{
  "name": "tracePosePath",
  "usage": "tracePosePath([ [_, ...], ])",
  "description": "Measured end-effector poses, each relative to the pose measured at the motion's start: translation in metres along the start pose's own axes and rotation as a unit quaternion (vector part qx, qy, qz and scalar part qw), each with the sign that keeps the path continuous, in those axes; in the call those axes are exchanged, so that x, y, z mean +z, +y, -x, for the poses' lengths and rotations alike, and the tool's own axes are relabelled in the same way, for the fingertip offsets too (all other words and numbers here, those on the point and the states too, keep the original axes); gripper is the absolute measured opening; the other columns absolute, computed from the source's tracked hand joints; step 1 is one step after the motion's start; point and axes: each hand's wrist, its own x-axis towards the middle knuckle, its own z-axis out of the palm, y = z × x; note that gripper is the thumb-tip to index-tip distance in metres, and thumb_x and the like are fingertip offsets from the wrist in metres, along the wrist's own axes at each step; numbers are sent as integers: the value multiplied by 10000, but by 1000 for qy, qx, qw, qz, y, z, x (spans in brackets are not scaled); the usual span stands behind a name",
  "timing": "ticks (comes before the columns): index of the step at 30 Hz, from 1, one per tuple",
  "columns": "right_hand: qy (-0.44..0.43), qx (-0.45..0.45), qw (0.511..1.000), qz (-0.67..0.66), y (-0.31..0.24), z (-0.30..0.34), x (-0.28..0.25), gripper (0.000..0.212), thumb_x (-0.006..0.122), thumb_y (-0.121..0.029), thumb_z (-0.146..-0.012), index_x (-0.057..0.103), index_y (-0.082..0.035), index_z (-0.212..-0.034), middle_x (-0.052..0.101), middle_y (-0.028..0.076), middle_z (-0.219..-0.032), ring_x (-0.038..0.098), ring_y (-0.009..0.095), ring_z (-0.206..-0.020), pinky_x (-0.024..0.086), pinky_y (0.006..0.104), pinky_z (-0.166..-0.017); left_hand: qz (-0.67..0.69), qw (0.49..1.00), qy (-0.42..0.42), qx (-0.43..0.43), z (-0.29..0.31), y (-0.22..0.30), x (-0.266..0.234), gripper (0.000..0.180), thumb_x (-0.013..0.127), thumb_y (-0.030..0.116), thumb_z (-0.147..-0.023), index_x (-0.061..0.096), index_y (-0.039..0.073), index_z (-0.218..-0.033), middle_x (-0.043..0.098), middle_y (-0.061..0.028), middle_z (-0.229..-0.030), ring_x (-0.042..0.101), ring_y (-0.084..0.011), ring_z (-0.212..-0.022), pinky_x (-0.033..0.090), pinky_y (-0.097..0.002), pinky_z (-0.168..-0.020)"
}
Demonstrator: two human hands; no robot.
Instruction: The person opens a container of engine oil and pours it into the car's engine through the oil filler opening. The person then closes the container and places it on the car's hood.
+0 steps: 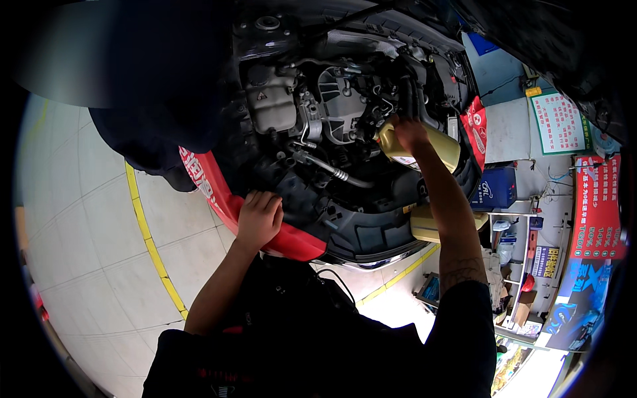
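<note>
A gold plastic oil jug (443, 150) lies tipped on its side over the engine bay, with my right hand (411, 134) wrapped round its handle end. Its mouth points left toward the engine (344, 106); I cannot make out the spout or any flowing oil. My left hand (259, 219) rests on the red fender cover (292, 242) at the car's near edge, fingers laid over it and holding nothing. A second gold jug (431, 224) stands at the front edge of the bay, partly behind my right forearm.
A grey plastic reservoir (271, 99) sits left of the engine. At the upper left, a person in dark clothing (156, 126) stands close to the car. The raised hood (537, 40) hangs at the upper right. Beyond the car are a blue box (497, 186) and a cluttered shelf (514, 265).
</note>
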Motion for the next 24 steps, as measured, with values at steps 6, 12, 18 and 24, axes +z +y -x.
tracePosePath([
  [6, 48, -72, 996, 24, -10, -17, 1, 224, 589, -176, -948, 627, -83, -1148, 759, 124, -987, 732, 323, -987, 556, 473, -914, 4, 1000, 0, -9, 1, 2, 1, 126, 714, 34, -830, 680, 42, -951, 682, -92, -951, 637, -312, -870, 507, -432, -833],
  [12, 18, -71, 995, 70, -24, -36, -10, 165, 579, -172, -959, 631, -109, -1103, 761, 121, -951, 744, 320, -957, 555, 492, -925, 11, 1000, 2, -6, 4, -2, 3, 109, 717, 38, -824, 678, 39, -925, 678, -89, -948, 638, -299, -870, 505, -419, -849],
  [18, -23, -75, 995, 56, -32, -48, -13, 220, 605, -185, -946, 625, -99, -1147, 756, 146, -1037, 727, 331, -1030, 542, 495, -936, 13, 1000, -7, -17, 5, -2, 4, 98, 721, 53, -823, 681, 37, -910, 673, -87, -938, 638, -293, -869, 507, -409, -879],
  [24, -39, -75, 994, 70, -31, -53, -13, 225, 600, -193, -956, 615, -99, -1160, 762, 150, -1065, 718, 335, -1063, 539, 498, -934, 27, 1000, -7, -14, 4, -1, 1, 106, 719, 58, -826, 681, 33, -922, 654, -87, -916, 635, -288, -865, 508, -411, -886],
])
